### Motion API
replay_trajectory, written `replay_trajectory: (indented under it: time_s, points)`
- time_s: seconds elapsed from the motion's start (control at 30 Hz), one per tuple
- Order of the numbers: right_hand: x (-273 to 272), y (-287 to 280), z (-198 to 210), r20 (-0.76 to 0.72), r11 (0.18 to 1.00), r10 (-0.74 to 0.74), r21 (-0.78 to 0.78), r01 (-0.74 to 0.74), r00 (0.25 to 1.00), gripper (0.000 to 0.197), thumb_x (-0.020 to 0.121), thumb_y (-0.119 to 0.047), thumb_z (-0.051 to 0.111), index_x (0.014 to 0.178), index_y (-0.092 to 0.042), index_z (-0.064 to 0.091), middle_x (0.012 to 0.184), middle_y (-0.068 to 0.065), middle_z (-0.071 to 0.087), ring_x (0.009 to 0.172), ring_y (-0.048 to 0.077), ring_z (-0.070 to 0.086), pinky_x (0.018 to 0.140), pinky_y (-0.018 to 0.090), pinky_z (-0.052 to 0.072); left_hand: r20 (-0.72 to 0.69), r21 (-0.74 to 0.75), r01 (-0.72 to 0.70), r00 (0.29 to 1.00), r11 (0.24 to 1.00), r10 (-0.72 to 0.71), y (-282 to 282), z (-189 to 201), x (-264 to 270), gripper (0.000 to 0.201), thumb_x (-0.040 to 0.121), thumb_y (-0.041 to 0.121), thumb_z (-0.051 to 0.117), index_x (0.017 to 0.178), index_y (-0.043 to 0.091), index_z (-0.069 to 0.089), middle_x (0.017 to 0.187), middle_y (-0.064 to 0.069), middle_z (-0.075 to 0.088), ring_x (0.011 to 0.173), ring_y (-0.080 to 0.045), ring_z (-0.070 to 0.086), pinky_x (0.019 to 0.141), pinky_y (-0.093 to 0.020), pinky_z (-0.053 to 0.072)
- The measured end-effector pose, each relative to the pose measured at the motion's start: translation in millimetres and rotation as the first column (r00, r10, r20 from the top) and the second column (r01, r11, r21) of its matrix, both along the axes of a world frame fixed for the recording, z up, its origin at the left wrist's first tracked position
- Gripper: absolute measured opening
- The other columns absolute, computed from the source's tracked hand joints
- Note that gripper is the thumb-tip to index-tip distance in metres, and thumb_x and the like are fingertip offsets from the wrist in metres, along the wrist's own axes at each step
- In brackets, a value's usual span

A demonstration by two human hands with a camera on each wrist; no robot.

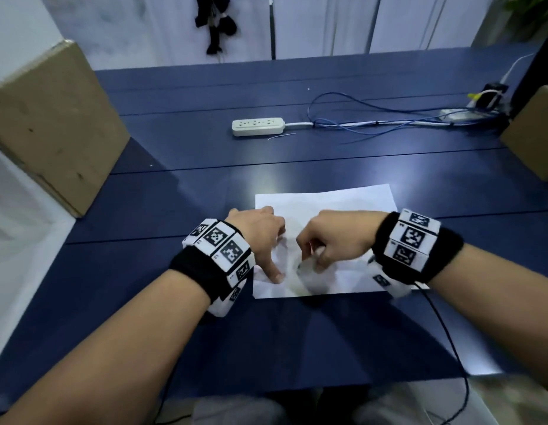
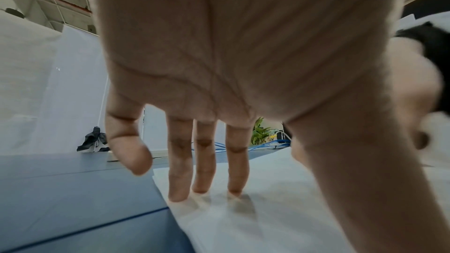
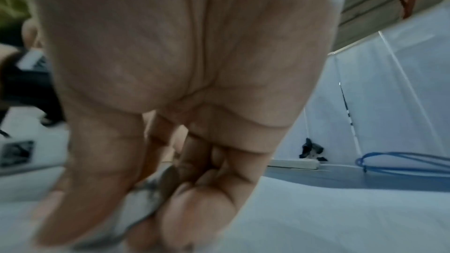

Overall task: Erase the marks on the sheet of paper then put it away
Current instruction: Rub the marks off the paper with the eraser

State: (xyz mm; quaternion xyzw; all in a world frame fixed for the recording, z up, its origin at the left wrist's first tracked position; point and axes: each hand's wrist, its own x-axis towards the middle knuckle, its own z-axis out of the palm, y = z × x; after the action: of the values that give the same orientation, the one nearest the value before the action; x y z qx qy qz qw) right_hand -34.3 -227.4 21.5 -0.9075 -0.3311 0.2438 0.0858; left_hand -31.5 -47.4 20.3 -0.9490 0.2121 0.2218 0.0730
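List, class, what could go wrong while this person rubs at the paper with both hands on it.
1. The paper already looks creased between the hands; hard rubbing there could tear it.
2. The left hand pins it only with straight fingers near its left edge, so the sheet may slip or buckle.
3. The right hand pinches a small, blurred eraser that could slip from its fingers.

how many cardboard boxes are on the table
2. One cardboard box stands at the table's far left edge; the other cardboard box sits at the right edge, cut off by the frame. More may lie outside view.
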Motion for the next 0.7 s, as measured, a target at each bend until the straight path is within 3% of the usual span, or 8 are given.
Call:
replay_trajectory:
  time_s: [0.13, 0.2, 0.33, 0.43, 0.53, 0.6, 0.7]
  points:
    - [29, -5, 1, 0.162, 0.968, -0.248, 0.077, 0.239, 0.955, 0.018, 0.08, -0.039, 0.065, 0.09, -0.025, 0.064, 0.077, -0.005, 0.058, 0.083, 0.024, 0.06, 0.071, 0.033, 0.05, -0.009, -0.023, -0.021, 1.0, 1.0, 0.02, 3, 0, -2, 0.089, 0.051, 0.067, 0.083, 0.126, 0.031, 0.053, 0.115, 0.007, 0.046, 0.103, -0.017, 0.055, 0.08, -0.04, 0.037]
    - [19, -10, 1, 0.131, 0.983, -0.176, 0.074, 0.168, 0.976, 0.014, 0.079, -0.037, 0.067, 0.087, -0.025, 0.063, 0.072, -0.011, 0.056, 0.078, 0.02, 0.057, 0.068, 0.029, 0.046, -0.015, -0.025, -0.026, 1.0, 0.999, 0.025, 4, -1, -1, 0.089, 0.053, 0.066, 0.084, 0.128, 0.03, 0.052, 0.116, 0.007, 0.046, 0.104, -0.018, 0.055, 0.079, -0.039, 0.038]
    - [-16, -11, -1, -0.121, 1.0, 0.026, 0.001, -0.026, 0.992, 0.016, 0.073, -0.025, 0.075, 0.085, -0.024, 0.065, 0.074, -0.008, 0.064, 0.071, 0.01, 0.056, 0.065, 0.025, 0.046, -0.021, -0.017, -0.015, 1.0, 1.0, 0.014, 3, -3, 1, 0.093, 0.053, 0.066, 0.083, 0.131, 0.029, 0.05, 0.119, 0.007, 0.046, 0.106, -0.018, 0.055, 0.077, -0.037, 0.039]
    - [5, -8, -2, 0.036, 0.998, -0.059, 0.015, 0.058, 0.998, 0.016, 0.076, -0.028, 0.073, 0.091, -0.025, 0.066, 0.071, -0.009, 0.059, 0.073, 0.014, 0.055, 0.066, 0.029, 0.045, -0.021, -0.012, -0.013, 1.0, 1.0, 0.012, 1, -2, 1, 0.089, 0.054, 0.065, 0.084, 0.129, 0.031, 0.051, 0.117, 0.008, 0.046, 0.103, -0.017, 0.056, 0.076, -0.036, 0.037]
    - [31, -11, -1, 0.163, 0.965, -0.262, 0.067, 0.254, 0.951, 0.019, 0.079, -0.039, 0.069, 0.092, -0.026, 0.062, 0.085, -0.002, 0.062, 0.082, 0.023, 0.058, 0.073, 0.034, 0.051, -0.022, 0.0, -0.01, 1.0, 1.0, 0.01, 0, -1, 1, 0.088, 0.053, 0.066, 0.083, 0.129, 0.033, 0.051, 0.118, 0.008, 0.046, 0.104, -0.016, 0.055, 0.076, -0.037, 0.04]
    - [27, -16, -3, 0.129, 0.974, -0.22, 0.085, 0.21, 0.967, 0.015, 0.078, -0.037, 0.069, 0.086, -0.028, 0.06, 0.078, -0.007, 0.06, 0.08, 0.02, 0.059, 0.072, 0.032, 0.05, -0.026, 0.014, -0.001, 1.0, 1.0, 0.001, 0, 1, 2, 0.092, 0.052, 0.066, 0.083, 0.131, 0.033, 0.049, 0.118, 0.007, 0.045, 0.106, -0.016, 0.054, 0.079, -0.039, 0.045]
    - [-4, -17, -2, -0.078, 0.998, -0.033, 0.049, 0.037, 0.996, 0.014, 0.074, -0.025, 0.074, 0.084, -0.026, 0.065, 0.071, -0.01, 0.061, 0.068, 0.008, 0.054, 0.064, 0.021, 0.045, -0.038, 0.027, 0.015, 0.999, 1.0, -0.014, -2, 2, 5, 0.098, 0.051, 0.067, 0.084, 0.135, 0.034, 0.046, 0.119, 0.007, 0.045, 0.107, -0.017, 0.054, 0.083, -0.041, 0.049]
